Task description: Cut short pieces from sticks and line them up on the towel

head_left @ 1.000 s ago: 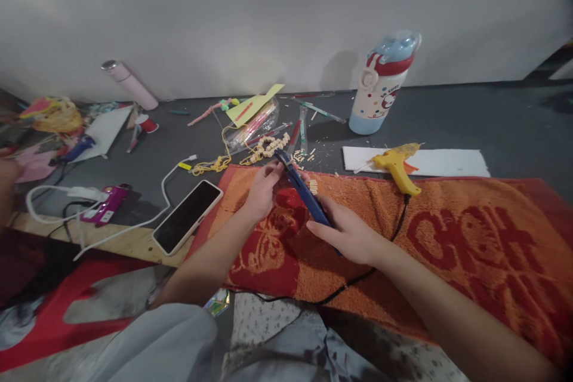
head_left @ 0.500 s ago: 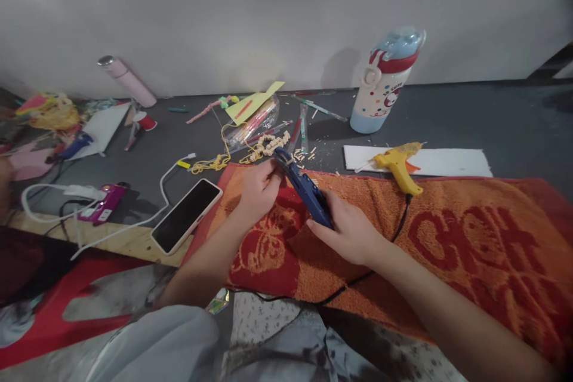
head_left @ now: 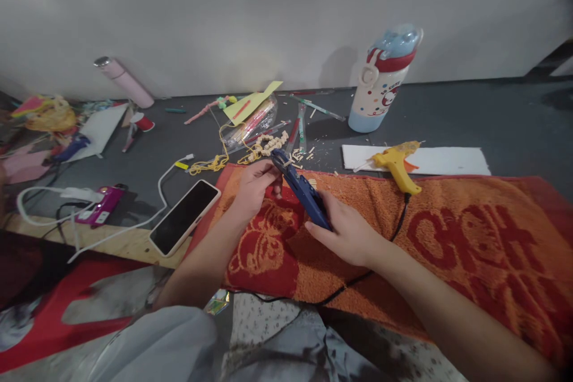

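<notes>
My right hand is closed around the handles of blue pliers, whose jaws point up and left over an orange and red towel. My left hand is pinched at the jaws, its fingertips holding a small pale piece that is too small to make out. Small cut wooden bits lie scattered just beyond the jaws on the towel's far edge and the grey floor.
A yellow glue gun rests on a white strip, its black cord running across the towel. Behind stand a children's water bottle and a pink flask. A phone, white cable, yellow string and sticks lie left.
The pliers' handles have closed together in my right hand. Both hands have shifted slightly left and away, and my left hand has curled tighter at the jaws.
</notes>
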Tool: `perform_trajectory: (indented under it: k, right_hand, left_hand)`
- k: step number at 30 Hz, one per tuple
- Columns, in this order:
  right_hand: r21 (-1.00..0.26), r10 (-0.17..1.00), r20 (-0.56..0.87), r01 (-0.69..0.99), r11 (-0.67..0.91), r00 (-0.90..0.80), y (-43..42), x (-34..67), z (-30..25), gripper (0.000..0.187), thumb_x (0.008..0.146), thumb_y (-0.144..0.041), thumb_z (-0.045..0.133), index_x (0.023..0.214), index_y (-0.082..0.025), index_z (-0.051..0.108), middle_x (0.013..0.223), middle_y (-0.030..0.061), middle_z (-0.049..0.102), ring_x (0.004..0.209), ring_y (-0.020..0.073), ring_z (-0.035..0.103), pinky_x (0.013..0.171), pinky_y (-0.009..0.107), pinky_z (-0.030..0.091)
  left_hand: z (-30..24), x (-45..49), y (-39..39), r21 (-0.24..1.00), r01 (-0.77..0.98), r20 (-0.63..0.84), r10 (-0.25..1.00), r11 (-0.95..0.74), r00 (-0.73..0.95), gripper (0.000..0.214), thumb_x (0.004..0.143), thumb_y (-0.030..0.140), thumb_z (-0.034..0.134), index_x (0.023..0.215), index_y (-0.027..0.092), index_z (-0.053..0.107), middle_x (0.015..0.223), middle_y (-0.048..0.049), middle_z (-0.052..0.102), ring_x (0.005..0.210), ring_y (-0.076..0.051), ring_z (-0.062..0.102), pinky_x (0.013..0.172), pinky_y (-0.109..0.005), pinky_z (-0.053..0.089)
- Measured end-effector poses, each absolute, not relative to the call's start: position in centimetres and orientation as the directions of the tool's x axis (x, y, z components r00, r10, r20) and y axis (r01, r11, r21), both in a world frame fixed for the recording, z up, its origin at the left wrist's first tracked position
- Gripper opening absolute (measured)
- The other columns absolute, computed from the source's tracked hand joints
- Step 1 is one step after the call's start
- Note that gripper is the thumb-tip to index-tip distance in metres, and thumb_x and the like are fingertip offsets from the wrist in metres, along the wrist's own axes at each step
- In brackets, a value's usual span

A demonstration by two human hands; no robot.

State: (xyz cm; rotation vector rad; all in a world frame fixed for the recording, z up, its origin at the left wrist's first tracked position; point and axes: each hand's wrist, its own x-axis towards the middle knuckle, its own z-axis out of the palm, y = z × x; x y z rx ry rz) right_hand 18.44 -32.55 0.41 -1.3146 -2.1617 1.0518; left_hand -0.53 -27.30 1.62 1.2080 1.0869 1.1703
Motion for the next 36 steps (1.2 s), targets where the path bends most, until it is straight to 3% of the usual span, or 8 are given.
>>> perform_trajectory:
  k: [4,11,16,22,25,28,31,36]
  right_hand:
    - [-0.772,0.880,-0.037,0.573,0.276,-0.474,-32.5,18.5,0.3,0.044,0.083,-0.042,0.047,0.116,-0.014,0.042,0.104,0.0156,0.060,0.094,0.0277,0.059,0.081,0.042,0.044]
    - [-0.814,0.881,-0.062,0.535,0.228,-0.469,-32.5,18.8,0.3,0.055,0.082,-0.044,0.048,0.124,-0.010,0.038,0.110,0.0179,0.060,0.097,0.0287,0.059,0.085,0.042,0.043]
    - [-0.864,0.864,-0.057,0.459,0.209,-0.501,-32.5,19.0,0.1,0.048,0.084,-0.045,0.047,0.120,-0.014,0.043,0.108,0.0140,0.061,0.092,0.0253,0.058,0.082,0.041,0.044]
    - [-0.949,0.805,-0.083,0.294,0.116,-0.587,-32.3,19.2,0.4,0.031,0.084,-0.043,0.047,0.101,-0.017,0.050,0.090,0.0052,0.058,0.082,0.0183,0.054,0.076,0.032,0.045]
    - [-0.984,0.769,-0.090,0.174,0.028,-0.633,-32.4,19.2,0.7,0.026,0.083,-0.042,0.047,0.093,-0.018,0.049,0.081,0.0022,0.054,0.073,0.0149,0.050,0.070,0.028,0.044]
    - [-0.995,0.761,-0.087,0.098,-0.030,-0.643,-32.4,19.0,0.6,0.026,0.082,-0.042,0.049,0.093,-0.018,0.049,0.080,0.0016,0.051,0.072,0.0138,0.048,0.069,0.027,0.042]
    - [-0.995,0.755,-0.097,0.083,-0.057,-0.649,-32.5,19.0,0.5,0.027,0.081,-0.042,0.049,0.096,-0.018,0.048,0.080,0.0014,0.050,0.073,0.0142,0.047,0.071,0.028,0.041]
    - [-0.993,0.749,-0.116,0.091,-0.075,-0.652,-32.6,19.2,0.7,0.021,0.084,-0.037,0.047,0.095,-0.019,0.048,0.084,0.0017,0.048,0.075,0.0141,0.045,0.072,0.028,0.039]
  left_hand:
    - [1.6,-0.6,-27.2,0.995,-0.088,-0.026,0.993,0.037,0.119,0.025,0.067,0.038,0.067,0.066,0.015,0.059,0.048,0.0042,0.048,0.038,-0.007,0.046,0.039,-0.021,0.040]
    - [0.8,-1.0,-26.6,0.998,-0.003,0.068,0.985,-0.068,0.160,0.031,0.076,0.044,0.062,0.069,0.014,0.057,0.053,0.0010,0.055,0.047,-0.009,0.053,0.050,-0.022,0.045]
    - [0.6,-0.6,-26.4,0.997,-0.073,0.009,0.990,0.001,0.138,0.043,0.068,0.053,0.066,0.084,0.013,0.061,0.068,-0.0022,0.064,0.062,-0.014,0.062,0.062,-0.027,0.051]
    - [1.6,-0.3,-26.8,0.984,-0.173,-0.018,0.984,0.049,0.178,0.046,0.064,0.049,0.071,0.091,0.013,0.062,0.081,-0.0072,0.069,0.083,-0.020,0.066,0.075,-0.031,0.052]
    - [1.8,-0.4,-26.8,0.974,-0.219,-0.022,0.981,0.065,0.195,0.044,0.064,0.045,0.072,0.094,0.014,0.063,0.086,-0.0082,0.069,0.084,-0.020,0.067,0.073,-0.030,0.052]
    - [1.8,-0.6,-26.6,0.963,-0.254,-0.050,0.985,0.091,0.163,0.041,0.059,0.042,0.076,0.087,0.014,0.064,0.081,-0.0058,0.069,0.070,-0.015,0.066,0.062,-0.024,0.051]
    - [1.7,-0.7,-26.5,0.946,-0.312,-0.046,0.988,0.092,0.149,0.032,0.058,0.034,0.078,0.079,0.014,0.066,0.073,-0.0016,0.068,0.059,-0.009,0.061,0.056,-0.018,0.048]
    - [2.1,-0.5,-27.3,0.919,-0.385,-0.020,0.986,0.083,0.165,0.023,0.061,0.028,0.077,0.079,0.016,0.070,0.073,0.0040,0.067,0.065,-0.006,0.060,0.060,-0.015,0.049]
